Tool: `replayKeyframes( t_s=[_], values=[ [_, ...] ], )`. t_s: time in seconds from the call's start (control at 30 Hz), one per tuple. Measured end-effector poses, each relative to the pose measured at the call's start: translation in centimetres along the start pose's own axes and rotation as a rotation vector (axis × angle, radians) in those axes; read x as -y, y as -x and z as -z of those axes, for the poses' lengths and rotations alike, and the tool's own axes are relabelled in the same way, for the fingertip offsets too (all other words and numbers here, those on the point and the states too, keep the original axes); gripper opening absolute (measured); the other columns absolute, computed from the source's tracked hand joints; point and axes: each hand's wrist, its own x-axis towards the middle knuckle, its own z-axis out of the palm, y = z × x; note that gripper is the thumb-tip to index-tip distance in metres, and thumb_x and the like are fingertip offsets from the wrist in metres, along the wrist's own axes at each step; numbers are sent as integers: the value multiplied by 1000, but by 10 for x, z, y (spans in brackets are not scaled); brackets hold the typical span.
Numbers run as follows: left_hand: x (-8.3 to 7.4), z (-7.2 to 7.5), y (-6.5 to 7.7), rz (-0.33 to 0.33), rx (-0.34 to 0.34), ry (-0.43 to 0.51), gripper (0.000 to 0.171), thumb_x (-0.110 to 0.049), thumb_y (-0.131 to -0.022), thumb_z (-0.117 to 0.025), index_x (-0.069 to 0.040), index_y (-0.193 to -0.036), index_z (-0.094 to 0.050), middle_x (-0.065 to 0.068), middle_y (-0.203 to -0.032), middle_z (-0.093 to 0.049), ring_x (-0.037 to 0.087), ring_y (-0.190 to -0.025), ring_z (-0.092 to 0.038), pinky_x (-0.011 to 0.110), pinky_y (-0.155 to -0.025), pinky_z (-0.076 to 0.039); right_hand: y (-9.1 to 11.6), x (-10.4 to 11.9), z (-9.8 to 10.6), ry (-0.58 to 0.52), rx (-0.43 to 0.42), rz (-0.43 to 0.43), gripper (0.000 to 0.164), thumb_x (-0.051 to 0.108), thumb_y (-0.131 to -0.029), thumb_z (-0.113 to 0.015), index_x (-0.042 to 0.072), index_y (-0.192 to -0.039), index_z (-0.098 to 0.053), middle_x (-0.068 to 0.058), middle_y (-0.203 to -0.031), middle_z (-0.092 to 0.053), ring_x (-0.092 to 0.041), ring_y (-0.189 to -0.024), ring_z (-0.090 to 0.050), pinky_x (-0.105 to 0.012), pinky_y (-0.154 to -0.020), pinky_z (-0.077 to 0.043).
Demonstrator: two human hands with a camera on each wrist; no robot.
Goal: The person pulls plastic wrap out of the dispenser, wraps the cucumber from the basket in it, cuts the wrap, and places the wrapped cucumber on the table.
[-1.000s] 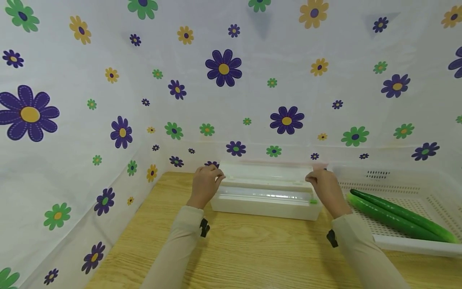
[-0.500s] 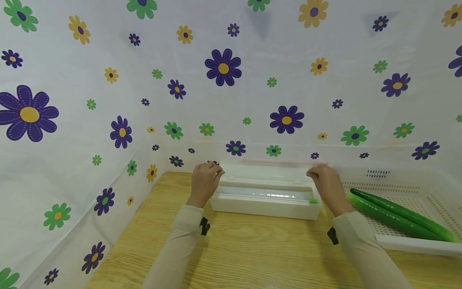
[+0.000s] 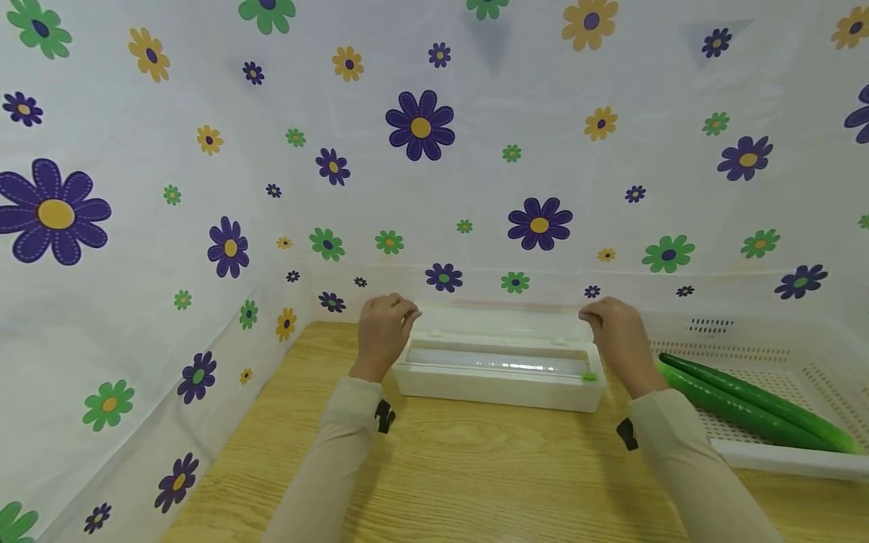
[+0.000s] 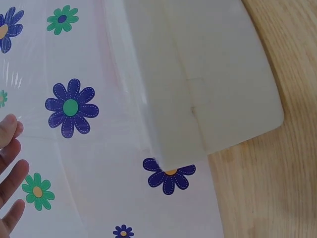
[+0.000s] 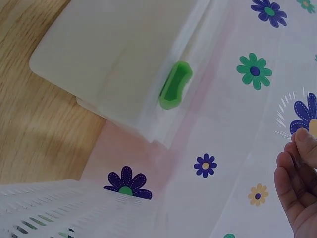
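Note:
A white cling film dispenser (image 3: pixel 498 391) stands on the table with its lid raised at the back and a roll of film (image 3: pixel 502 361) inside. A green slide cutter (image 5: pixel 177 85) sits at its right end. My left hand (image 3: pixel 385 332), above the left end, pinches clear cling film (image 4: pixel 14 82) between thumb and forefinger, the other fingers spread loosely. Above the right end, my right hand (image 3: pixel 616 339) pinches the film's other corner; bright creases fan out near those fingertips. Between the hands the transparent sheet is hard to make out.
To the right is a white perforated basket (image 3: pixel 794 458) with two long green cucumbers (image 3: pixel 753 407) in it. The wooden table (image 3: pixel 468 467) meets a flower-printed curtain (image 3: pixel 475 181) right behind the dispenser.
Both hands have risen a little from just above the dispenser's back edge, moving up and away with the film. The dispenser and basket stay in place.

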Motion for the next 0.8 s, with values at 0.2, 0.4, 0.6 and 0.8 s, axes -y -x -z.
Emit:
replayKeyframes(
  t_s=[0.2, 0.4, 0.6, 0.8],
  values=[
    [0, 7, -8, -7, -20, -1, 10, -18, -80, -74, -8, -82, -72, 6, -79, -68, 23, -73, -64, 42, -85, -51, -5, 2, 5, 9, -4, 1, 12, 1, -88, -62, -7, -93, -70, -21, -86, -67, -33, -79, -64, -46, -74, -54],
    [1, 10, -14, -16, -29, -21, 10, -19, -82, -73, -9, -82, -72, 6, -80, -68, 22, -74, -64, 41, -85, -51, -10, 4, 10, 7, -16, 16, 13, 1, -87, -63, -8, -93, -70, -22, -85, -67, -33, -77, -64, -45, -71, -54],
    [1, 15, -20, -20, -38, -7, 9, -17, -82, -73, -8, -82, -72, 6, -80, -68, 23, -75, -64, 42, -85, -51, -13, 8, 15, -1, -50, 37, 12, 0, -86, -64, -9, -91, -70, -23, -84, -67, -35, -77, -65, -45, -70, -55],
    [2, 19, -24, -24, -55, -6, 9, -17, -81, -73, -9, -82, -72, 6, -80, -68, 24, -74, -64, 42, -85, -51, -17, 11, 19, -7, -62, 32, 11, -1, -86, -64, -8, -92, -70, -23, -88, -68, -36, -81, -65, -46, -74, -55]
  ],
)
